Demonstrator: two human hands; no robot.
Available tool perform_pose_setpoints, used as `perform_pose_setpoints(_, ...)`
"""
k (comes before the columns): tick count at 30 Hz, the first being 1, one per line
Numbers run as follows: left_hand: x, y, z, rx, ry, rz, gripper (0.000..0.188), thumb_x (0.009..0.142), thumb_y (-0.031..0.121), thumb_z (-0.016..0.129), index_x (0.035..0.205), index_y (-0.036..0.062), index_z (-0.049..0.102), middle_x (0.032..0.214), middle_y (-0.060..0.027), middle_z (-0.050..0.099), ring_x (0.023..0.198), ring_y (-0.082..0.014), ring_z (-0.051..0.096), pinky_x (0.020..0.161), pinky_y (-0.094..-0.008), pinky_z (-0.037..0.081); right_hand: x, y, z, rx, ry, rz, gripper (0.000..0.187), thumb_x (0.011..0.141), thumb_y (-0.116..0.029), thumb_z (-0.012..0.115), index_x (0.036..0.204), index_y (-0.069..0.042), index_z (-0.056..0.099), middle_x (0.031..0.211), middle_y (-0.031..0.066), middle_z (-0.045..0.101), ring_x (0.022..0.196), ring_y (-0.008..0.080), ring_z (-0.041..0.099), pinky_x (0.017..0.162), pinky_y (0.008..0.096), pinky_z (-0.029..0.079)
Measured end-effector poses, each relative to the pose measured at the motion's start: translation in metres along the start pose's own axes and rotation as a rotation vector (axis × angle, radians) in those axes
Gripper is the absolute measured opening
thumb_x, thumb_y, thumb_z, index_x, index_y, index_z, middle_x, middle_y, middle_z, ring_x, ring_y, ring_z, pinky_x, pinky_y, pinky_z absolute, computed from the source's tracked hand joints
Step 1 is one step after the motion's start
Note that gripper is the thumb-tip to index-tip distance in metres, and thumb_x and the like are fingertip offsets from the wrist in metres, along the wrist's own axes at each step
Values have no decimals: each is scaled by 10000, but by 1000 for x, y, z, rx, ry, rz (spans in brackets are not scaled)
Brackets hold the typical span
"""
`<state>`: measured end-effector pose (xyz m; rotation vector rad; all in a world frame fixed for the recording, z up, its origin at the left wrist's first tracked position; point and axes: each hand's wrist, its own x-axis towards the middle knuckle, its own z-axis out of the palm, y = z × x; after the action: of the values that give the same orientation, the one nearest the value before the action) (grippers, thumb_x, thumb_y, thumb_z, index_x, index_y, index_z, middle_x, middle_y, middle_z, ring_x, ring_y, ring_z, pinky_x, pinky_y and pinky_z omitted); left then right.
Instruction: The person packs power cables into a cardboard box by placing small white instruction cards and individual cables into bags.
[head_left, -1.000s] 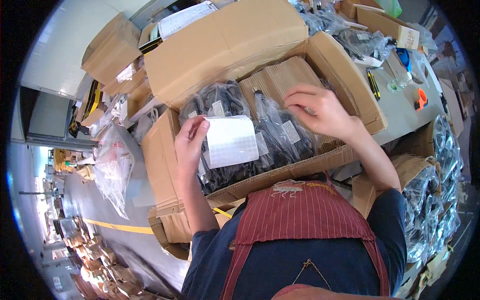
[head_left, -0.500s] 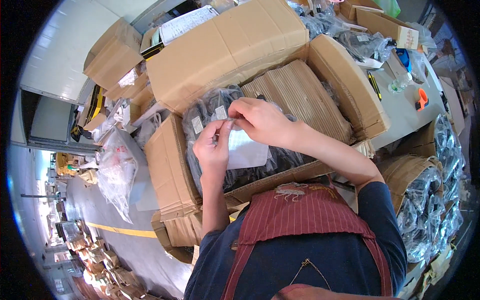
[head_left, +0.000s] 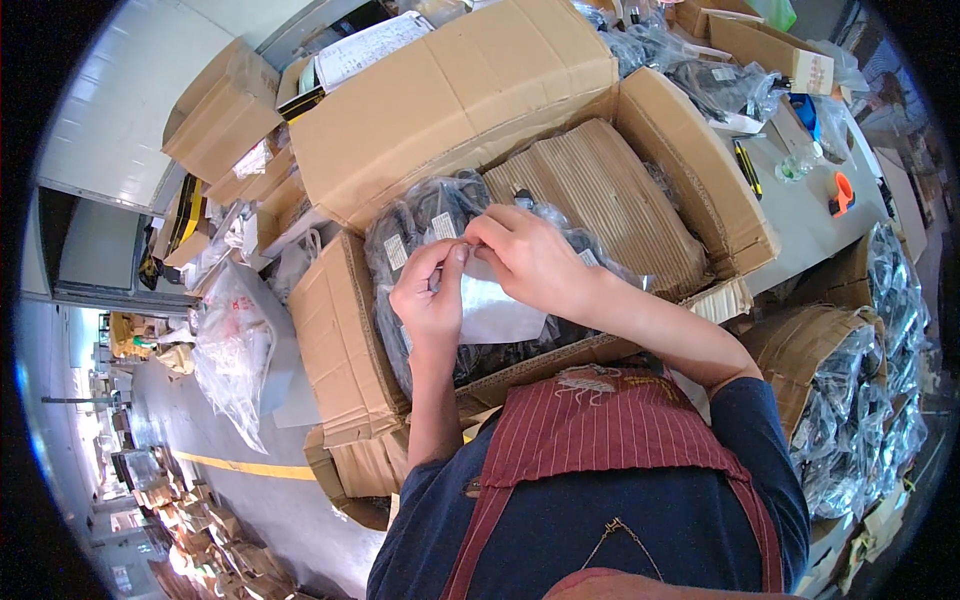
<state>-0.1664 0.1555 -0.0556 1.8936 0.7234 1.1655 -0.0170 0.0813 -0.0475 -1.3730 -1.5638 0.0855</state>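
A white sheet (head_left: pixel 503 312) hangs tilted below my fingers, over the open carton (head_left: pixel 345 345). My left hand (head_left: pixel 432 292) pinches its upper corner between thumb and forefinger. My right hand (head_left: pixel 535 258) is closed at the same corner, its fingertips touching those of the left. Whatever tiny part lies between the fingertips is hidden. Beneath the sheet, the carton holds dark items in clear plastic bags (head_left: pixel 410 225), some with small white labels (head_left: pixel 442 226). A ribbed cardboard sheet (head_left: pixel 600 205) covers the right part of the contents.
The carton's big flap (head_left: pixel 455 105) stands up at the far side. On the grey table to the right lie orange-handled scissors (head_left: pixel 842 194), a yellow-and-black cutter (head_left: pixel 747 168) and a clear bottle (head_left: pixel 800 162). More bagged goods (head_left: pixel 840 420) fill a box at right; a plastic-lined bin (head_left: pixel 245 340) stands left.
Both hands stay pinched together at the sheet's corner and have shifted very slightly right. The sheet has swung a little to the right and lower.
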Motion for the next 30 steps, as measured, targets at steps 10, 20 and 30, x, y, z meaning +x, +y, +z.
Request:
perform_pose_setpoints(10, 0, 0, 0, 108, 31, -106, 86, 883, 26, 692, 932, -41, 714, 841, -91, 712, 761, -104, 636, 710, -244, 513, -8, -7, -5, -165, -59, -160, 283, 714, 69, 646, 985, -11, 623, 933, 129, 606, 870, 339, 614, 729, 410, 528)
perform_pose_setpoints(20, 61, -7, -23, 529, 82, -75, 128, 872, 127, 702, 886, 0, 708, 803, -98, 696, 756, -240, 665, 761, -362, 527, -7, 48, -79, 732, 57, 482, 105, 898, -17, 651, 1001, -7, 664, 861, 17, 661, 776, 92, 622, 706, 241, 503)
perform_pose_setpoints(30, 80, -39, 96, 1097, -537, 141, 278, 838, 270, 674, 842, -3, 728, 1104, -240, 651, 1148, -433, 530, 979, -509, 407, -37, 98, -101, 755, 198, 674, 132, 945, -103, 618, 1039, -21, 660, 895, 20, 656, 820, 109, 620, 757, 265, 506)
